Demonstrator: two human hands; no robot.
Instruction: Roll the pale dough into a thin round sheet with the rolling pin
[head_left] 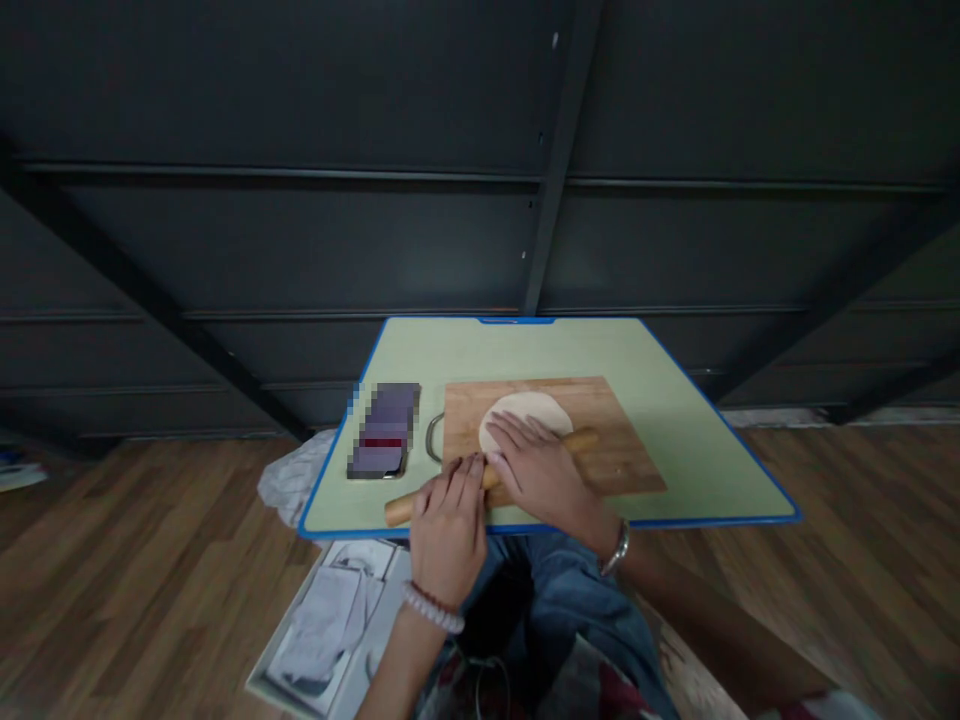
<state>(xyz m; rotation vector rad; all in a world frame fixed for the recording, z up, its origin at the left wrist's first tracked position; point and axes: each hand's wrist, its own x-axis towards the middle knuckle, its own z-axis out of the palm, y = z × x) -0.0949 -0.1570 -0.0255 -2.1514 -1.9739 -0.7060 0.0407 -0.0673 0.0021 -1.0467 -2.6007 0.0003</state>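
Observation:
A light wooden rolling pin lies slanted across the wooden board, its near left end sticking out past the board. My left hand is closed over the pin's left part, fingertips at its far side. Across the pin's right part rests my right hand, palm down, its fingers stretched out flat over the dough. The dough is a pale, flat, round sheet on the cutting board; its near edge is partly hidden by my right hand and the pin.
The board lies on a pale green table with a blue rim. A metal handle shows at the board's left. Farther left lies a phone, its screen blurred. Below on the wooden floor stands an open box with white items inside.

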